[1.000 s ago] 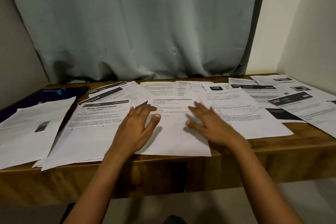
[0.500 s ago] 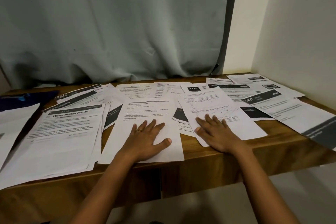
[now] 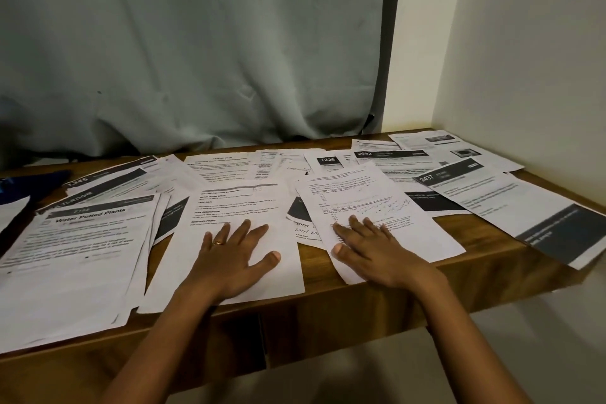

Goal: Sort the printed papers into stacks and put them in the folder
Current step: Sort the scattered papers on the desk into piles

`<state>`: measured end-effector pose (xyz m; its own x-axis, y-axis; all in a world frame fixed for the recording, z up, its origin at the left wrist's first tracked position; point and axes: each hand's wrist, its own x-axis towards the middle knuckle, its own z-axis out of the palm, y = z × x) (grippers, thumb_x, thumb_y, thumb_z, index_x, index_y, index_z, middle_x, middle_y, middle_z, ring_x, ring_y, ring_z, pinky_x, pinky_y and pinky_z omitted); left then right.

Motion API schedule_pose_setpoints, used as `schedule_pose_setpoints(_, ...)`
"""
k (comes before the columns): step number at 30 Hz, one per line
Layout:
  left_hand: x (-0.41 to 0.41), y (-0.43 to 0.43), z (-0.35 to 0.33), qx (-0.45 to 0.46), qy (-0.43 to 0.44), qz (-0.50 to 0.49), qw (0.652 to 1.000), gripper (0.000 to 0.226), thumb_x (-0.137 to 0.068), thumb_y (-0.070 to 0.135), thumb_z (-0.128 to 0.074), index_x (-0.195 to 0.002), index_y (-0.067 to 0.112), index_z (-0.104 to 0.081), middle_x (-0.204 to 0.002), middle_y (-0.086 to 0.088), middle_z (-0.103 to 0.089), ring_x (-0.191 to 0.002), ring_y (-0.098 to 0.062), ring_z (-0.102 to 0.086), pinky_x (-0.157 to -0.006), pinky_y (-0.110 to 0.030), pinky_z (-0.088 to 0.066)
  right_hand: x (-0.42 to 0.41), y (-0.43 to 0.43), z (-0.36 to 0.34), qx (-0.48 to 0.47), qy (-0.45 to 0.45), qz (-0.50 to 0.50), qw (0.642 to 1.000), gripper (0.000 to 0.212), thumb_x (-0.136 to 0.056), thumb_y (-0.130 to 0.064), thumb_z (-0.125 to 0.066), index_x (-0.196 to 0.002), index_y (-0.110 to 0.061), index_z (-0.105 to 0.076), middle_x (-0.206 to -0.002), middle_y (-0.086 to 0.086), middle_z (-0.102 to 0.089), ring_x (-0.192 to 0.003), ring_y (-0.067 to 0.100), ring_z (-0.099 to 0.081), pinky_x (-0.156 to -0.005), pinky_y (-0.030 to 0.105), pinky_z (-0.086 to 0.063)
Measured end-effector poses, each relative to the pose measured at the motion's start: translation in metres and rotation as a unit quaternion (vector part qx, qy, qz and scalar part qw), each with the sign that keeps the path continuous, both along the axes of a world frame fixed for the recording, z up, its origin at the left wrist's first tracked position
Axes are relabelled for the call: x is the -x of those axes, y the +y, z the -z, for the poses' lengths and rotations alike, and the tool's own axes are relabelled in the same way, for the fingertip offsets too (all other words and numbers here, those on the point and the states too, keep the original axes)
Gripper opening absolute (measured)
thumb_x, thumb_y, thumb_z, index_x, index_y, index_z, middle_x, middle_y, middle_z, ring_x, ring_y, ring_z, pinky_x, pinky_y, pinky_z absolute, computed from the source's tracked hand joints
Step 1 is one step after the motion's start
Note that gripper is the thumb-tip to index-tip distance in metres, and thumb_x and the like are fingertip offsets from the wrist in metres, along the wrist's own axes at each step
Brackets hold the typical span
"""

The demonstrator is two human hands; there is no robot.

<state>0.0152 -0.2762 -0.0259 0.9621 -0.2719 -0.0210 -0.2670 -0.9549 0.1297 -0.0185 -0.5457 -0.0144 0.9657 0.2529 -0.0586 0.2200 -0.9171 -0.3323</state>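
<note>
1. Left hand (image 3: 234,259): grip wide, fingers spread flat, pressing the middle sheet (image 3: 229,203) near its lower edge; a ring (image 3: 218,243) is on one finger.
2. Right hand (image 3: 373,249): grip wide too, fingers straight, resting flat on the tilted sheet (image 3: 377,203) just beside it.
3. Both sheets lie at the front edge of the bench (image 3: 328,302), among other printed papers (image 3: 485,197).
4. The "Water Potted Plants" stack (image 3: 75,259) sits left; the blue folder (image 3: 49,179) lies far left, at the back.
</note>
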Motion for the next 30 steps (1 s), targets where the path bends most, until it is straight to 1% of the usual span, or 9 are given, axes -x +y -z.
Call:
schedule_pose_setpoints(3,0.0,-0.006,-0.005,-0.001,0.008,-0.01,1.0,0.099,-0.065,0.088,0.011,-0.151,0.041,-0.002,-0.161,0.003,0.007,-0.148,-0.027,0.008,-0.117,-0.05,0.006,-0.006,-0.022,-0.015,-0.118,-0.046,-0.001,0.992,0.069,-0.091,-0.058,-0.027,-0.151,-0.025,-0.022,-0.159,0.002,-0.007,-0.147,0.015,-0.002,-0.12,0.039,-0.004)
schedule_pose_setpoints(5,-0.001,-0.015,-0.011,0.016,-0.018,-0.001,1.0,0.086,-0.077,0.079,0.002,-0.152,0.037,-0.005,-0.162,0.0,0.006,-0.148,-0.026,0.008,-0.118,-0.047,0.006,-0.017,-0.048,-0.023,-0.141,-0.121,0.045,0.982,0.056,-0.097,-0.048,-0.033,-0.145,-0.018,-0.037,-0.155,0.004,-0.026,-0.145,0.019,-0.018,-0.116,0.037,-0.017)
schedule_pose_setpoints(7,-0.002,-0.029,-0.016,0.037,-0.058,0.04,0.997,0.092,-0.074,0.083,0.006,-0.153,0.036,-0.007,-0.161,0.002,0.005,-0.148,-0.021,0.008,-0.117,-0.042,0.008,-0.031,-0.078,-0.027,-0.135,-0.174,0.101,0.97,0.037,-0.101,-0.032,-0.039,-0.127,-0.012,-0.054,-0.137,0.011,-0.05,-0.131,0.029,-0.042,-0.1,0.034,-0.037)
schedule_pose_setpoints(9,-0.003,-0.046,-0.022,0.068,-0.075,0.088,0.991,0.105,-0.063,0.089,0.008,-0.152,0.037,-0.008,-0.161,0.006,0.004,-0.148,-0.016,0.008,-0.115,-0.036,0.01,-0.044,-0.106,-0.026,-0.105,-0.177,0.157,0.966,0.025,-0.1,-0.017,-0.043,-0.116,-0.009,-0.06,-0.12,0.015,-0.061,-0.111,0.033,-0.055,-0.085,0.035,-0.044)
schedule_pose_setpoints(12,-0.006,-0.078,-0.028,0.099,-0.075,0.146,0.981,0.086,-0.077,0.08,-0.009,-0.151,0.037,-0.013,-0.161,0.01,0.0,-0.147,-0.011,0.008,-0.115,-0.034,0.012,-0.054,-0.135,-0.021,-0.049,-0.115,0.191,0.974,0.034,-0.098,-0.015,-0.046,-0.131,-0.013,-0.054,-0.131,0.015,-0.057,-0.116,0.031,-0.053,-0.094,0.038,-0.042)
schedule_pose_setpoints(16,-0.014,-0.119,-0.025,0.105,-0.053,0.191,0.975,0.078,-0.082,0.07,-0.015,-0.152,0.034,-0.017,-0.161,0.009,-0.005,-0.148,-0.011,0.006,-0.119,-0.038,0.009,-0.053,-0.144,-0.019,-0.032,-0.063,0.155,0.985,0.047,-0.096,-0.036,-0.052,-0.138,-0.018,-0.047,-0.138,0.009,-0.052,-0.123,0.027,-0.048,-0.101,0.037,-0.038)
schedule_pose_setpoints(22,-0.024,-0.142,-0.003,0.041,-0.011,0.169,0.985,0.067,-0.094,0.065,-0.022,-0.153,0.034,-0.012,-0.162,0.005,-0.003,-0.149,-0.017,0.003,-0.119,-0.045,0.008,-0.054,-0.141,-0.019,-0.049,-0.075,0.152,0.984,0.059,-0.087,-0.053,-0.057,-0.136,-0.021,-0.049,-0.135,0.005,-0.054,-0.119,0.024,-0.052,-0.098,0.036,-0.042)
schedule_pose_setpoints(27,-0.026,-0.144,0.001,0.028,-0.016,0.161,0.986,0.082,-0.078,0.072,-0.011,-0.152,0.036,-0.01,-0.161,0.007,-0.003,-0.148,-0.016,0.002,-0.118,-0.043,0.008,-0.06,-0.146,-0.015,-0.03,-0.102,0.156,0.982,0.057,-0.085,-0.056,-0.058,-0.131,-0.023,-0.055,-0.13,0.002,-0.059,-0.114,0.021,-0.055,-0.096,0.037,-0.045)
schedule_pose_setpoints(30,-0.026,-0.143,0.002,0.031,-0.024,0.16,0.986,0.082,-0.078,0.072,-0.011,-0.152,0.037,-0.011,-0.161,0.008,-0.004,-0.148,-0.015,0.001,-0.119,-0.043,0.008,-0.063,-0.144,-0.014,-0.024,-0.122,0.168,0.978,0.05,-0.086,-0.051,-0.06,-0.128,-0.023,-0.059,-0.125,0.002,-0.062,-0.111,0.021,-0.056,-0.093,0.038,-0.047)
